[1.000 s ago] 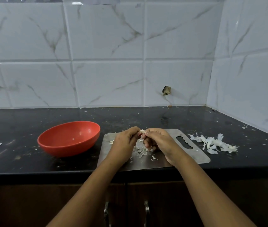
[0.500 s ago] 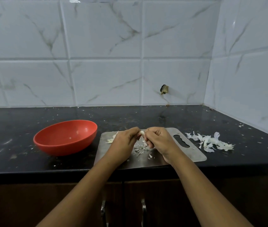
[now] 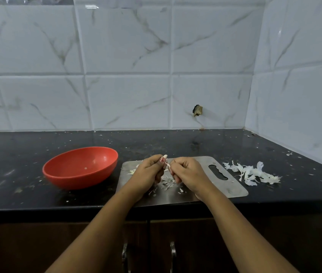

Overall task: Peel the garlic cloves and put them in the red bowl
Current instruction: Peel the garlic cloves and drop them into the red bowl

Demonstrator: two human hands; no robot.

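Along the far side, a white marbled tile wall (image 3: 128, 56); beneath it, a black countertop (image 3: 175, 142) flecked with pale bits; on its left part, a red bowl (image 3: 73, 180), oval and shallow, with one tiny pale speck inside; just right of the bowl, a steel cutting board (image 3: 233, 186) with a handle slot at its right end; right of the board, on the counter, a heap of white garlic skins (image 3: 252, 172); on the board's middle, a scatter of smaller peel scraps (image 3: 168, 183). Over those scraps, two hands close together, fingers curled; left hand (image 3: 146, 174) pinching a garlic clove (image 3: 164, 157) between thumb and fingertips, only its pale tip poking out above them toward the far side; right hand (image 3: 189, 172) just beside it, fingertips pinching a thin pinkish-white strip of skin (image 3: 167, 164) hanging from the clove. Clove held over the board, between the two hands, well right of the bowl.
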